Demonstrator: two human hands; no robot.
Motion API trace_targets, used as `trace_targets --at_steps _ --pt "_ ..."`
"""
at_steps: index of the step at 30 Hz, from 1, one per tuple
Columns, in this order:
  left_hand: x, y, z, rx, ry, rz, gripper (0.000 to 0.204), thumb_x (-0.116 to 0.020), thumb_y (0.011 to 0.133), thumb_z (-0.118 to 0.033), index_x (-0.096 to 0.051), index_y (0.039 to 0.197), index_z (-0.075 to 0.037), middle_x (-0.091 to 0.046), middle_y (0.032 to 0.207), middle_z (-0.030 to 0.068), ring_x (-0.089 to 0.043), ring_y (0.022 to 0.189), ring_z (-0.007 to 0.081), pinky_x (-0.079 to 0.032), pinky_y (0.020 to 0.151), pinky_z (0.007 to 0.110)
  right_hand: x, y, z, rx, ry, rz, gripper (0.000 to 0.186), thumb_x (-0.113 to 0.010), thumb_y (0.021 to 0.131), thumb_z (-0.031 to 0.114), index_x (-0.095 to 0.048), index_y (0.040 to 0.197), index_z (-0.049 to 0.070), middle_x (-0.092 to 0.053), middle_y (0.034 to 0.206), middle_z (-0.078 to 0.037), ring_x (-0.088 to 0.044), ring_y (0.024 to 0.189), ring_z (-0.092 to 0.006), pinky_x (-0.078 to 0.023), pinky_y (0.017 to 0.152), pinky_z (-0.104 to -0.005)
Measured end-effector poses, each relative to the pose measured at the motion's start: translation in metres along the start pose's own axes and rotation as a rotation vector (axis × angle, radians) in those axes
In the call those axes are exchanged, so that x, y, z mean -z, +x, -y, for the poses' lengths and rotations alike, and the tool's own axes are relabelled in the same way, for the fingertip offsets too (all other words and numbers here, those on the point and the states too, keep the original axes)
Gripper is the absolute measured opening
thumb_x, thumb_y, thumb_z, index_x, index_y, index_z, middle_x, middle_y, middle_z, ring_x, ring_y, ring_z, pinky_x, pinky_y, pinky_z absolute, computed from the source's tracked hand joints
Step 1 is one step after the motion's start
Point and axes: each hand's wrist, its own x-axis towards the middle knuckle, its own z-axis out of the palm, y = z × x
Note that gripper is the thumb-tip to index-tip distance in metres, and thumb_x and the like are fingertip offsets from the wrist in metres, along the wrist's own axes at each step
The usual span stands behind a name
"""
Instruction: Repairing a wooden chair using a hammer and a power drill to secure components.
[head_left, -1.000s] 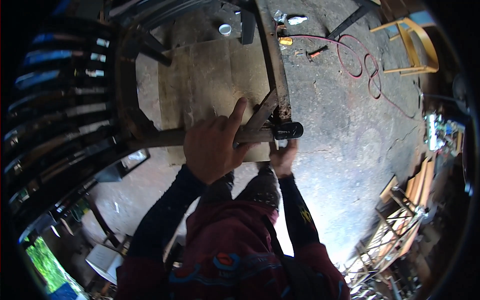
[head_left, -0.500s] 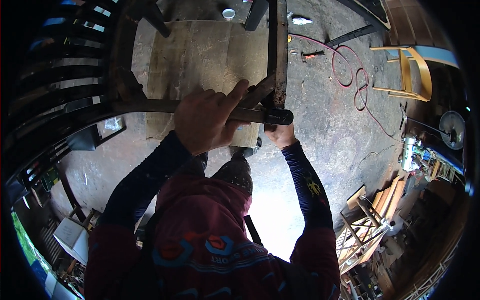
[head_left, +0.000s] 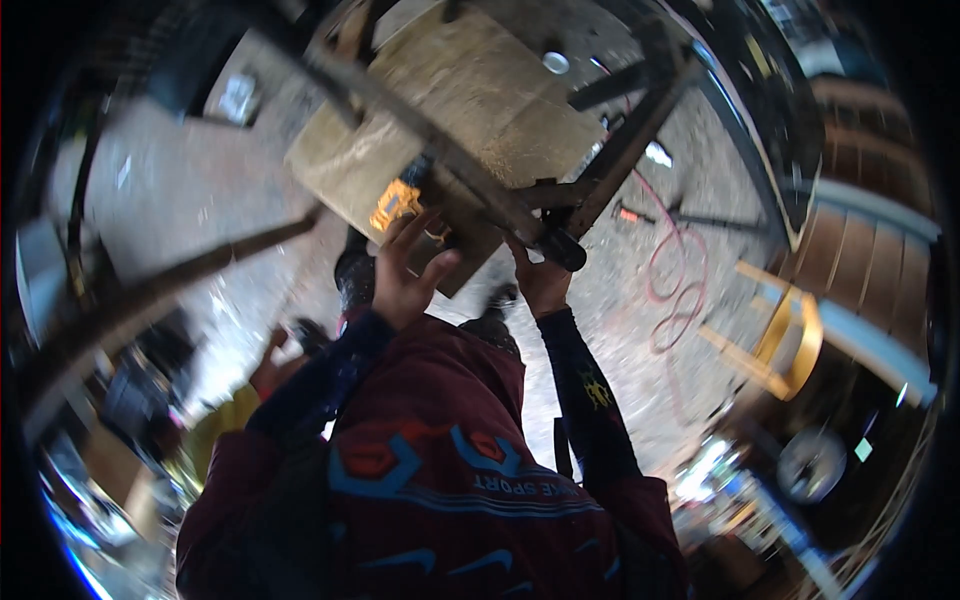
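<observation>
A dark wooden furniture frame (head_left: 440,140) extends in front of me, its rails meeting at a rounded corner. My right hand (head_left: 543,285) is closed at the underside of that corner, its fingertips partly hidden by the wood. With fingers spread, my left hand (head_left: 402,280) is just below a yellow-and-black power tool (head_left: 398,203), which looks like a cordless drill. The tool rests at the near edge of a flat wooden board (head_left: 335,165). Motion blur hides whether my left fingertips touch it.
At left, a person in a yellow top (head_left: 215,425) is close to my left arm, near a long curved rail (head_left: 220,250). A pink hose (head_left: 655,270) coils on the concrete floor to the right, near a yellow wooden chair (head_left: 790,345). A round fan (head_left: 812,465) stands beyond.
My left hand has let go of the rail and moved down beside the power tool. The view has turned, bringing the tool and another person into sight. My right hand stays at the frame's corner.
</observation>
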Motion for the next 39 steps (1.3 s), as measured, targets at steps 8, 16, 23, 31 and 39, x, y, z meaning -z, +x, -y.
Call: trace_targets --at_steps 8,16,23,31,39 --pt "-0.118 -0.011 0.028 -0.064 -0.839 -0.085 0.052 -0.057 0.097 -0.045 -0.064 0.112 0.004 -0.062 0.098 0.014 -0.059 0.097 0.0259 -0.044 0.093 0.034 0.092 0.024 0.067 0.268 -0.632 0.706 0.011 -0.075 0.085 0.012 -0.07 0.087 0.002 -0.071 0.078 -0.011 -0.069 0.065 -0.0249 -0.05 0.059 -0.0388" --pt "-0.16 -0.002 0.049 -0.032 -0.619 -0.286 0.062 -0.058 0.09 -0.061 -0.071 0.081 -0.002 -0.062 0.068 0.0151 -0.062 0.065 0.0284 -0.047 0.062 0.037 -0.012 0.116 0.181 0.236 -0.451 0.743 0.055 -0.074 0.088 0.04 -0.062 0.115 -0.007 -0.069 0.099 -0.014 -0.066 0.091 -0.0171 -0.052 0.078 -0.028" --pt "-0.176 0.012 0.047 -0.018 -0.833 -0.401 0.055 -0.066 0.085 -0.059 -0.071 0.082 -0.004 -0.06 0.065 0.0141 -0.061 0.063 0.0272 -0.046 0.062 0.037 -0.049 0.127 0.143 -0.02 -0.302 1.146 0.024 -0.062 0.09 0.011 -0.062 0.107 -0.006 -0.07 0.084 -0.012 -0.069 0.07 -0.0178 -0.056 0.059 -0.0292" --pt "-0.181 -0.021 0.042 -0.08 -0.699 -0.562 0.077 -0.075 0.08 -0.047 -0.05 0.138 -0.001 -0.065 0.113 0.0179 -0.062 0.105 0.0322 -0.045 0.093 0.038 -0.031 0.135 0.13 -0.082 -0.338 1.253 0.021 -0.063 0.09 0.011 -0.064 0.102 -0.005 -0.07 0.087 -0.014 -0.068 0.068 -0.0168 -0.055 0.06 -0.0297" --pt "-0.266 -0.02 0.014 -0.01 -0.039 -1.196 0.09 -0.077 0.063 -0.015 -0.04 0.143 0.003 -0.057 0.131 0.0213 -0.052 0.125 0.0399 -0.036 0.111 0.048 -0.071 0.169 0.142 -0.265 0.127 1.406 0.053 -0.063 0.093 0.04 -0.055 0.122 -0.003 -0.058 0.119 -0.016 -0.065 0.102 -0.0328 -0.06 0.08 -0.0475"
